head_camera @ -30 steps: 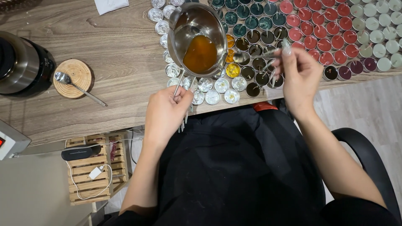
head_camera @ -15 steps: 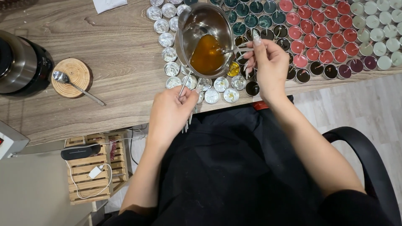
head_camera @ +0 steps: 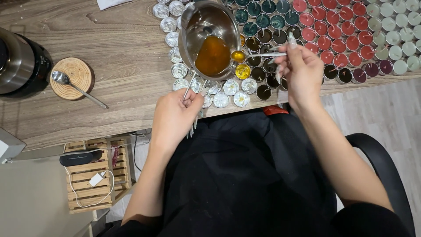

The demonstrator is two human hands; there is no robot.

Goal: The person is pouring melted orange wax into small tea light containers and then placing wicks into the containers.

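I was filling tealight cups: my left hand point(head_camera: 175, 116) gripped the wire handle of the steel pouring pot point(head_camera: 210, 39), tipped over the cups on the counter point(head_camera: 118, 57). My right hand point(head_camera: 300, 70) pinched a thin stick point(head_camera: 265, 55). Next called for a slow, steady tilt. The wax point(head_camera: 213, 55) looked amber and liquid

My view is bright and evenly lit, apparently from overhead. Glare sits on the metal pouring pot point(head_camera: 210, 35) at 12 o'clock and the steel kettle point(head_camera: 19, 61) at 9 o'clock. Shadows are soft. The black apron point(head_camera: 245, 175) loses detail. Focus is sharp centrally, with slight wide-angle bending at the edges.
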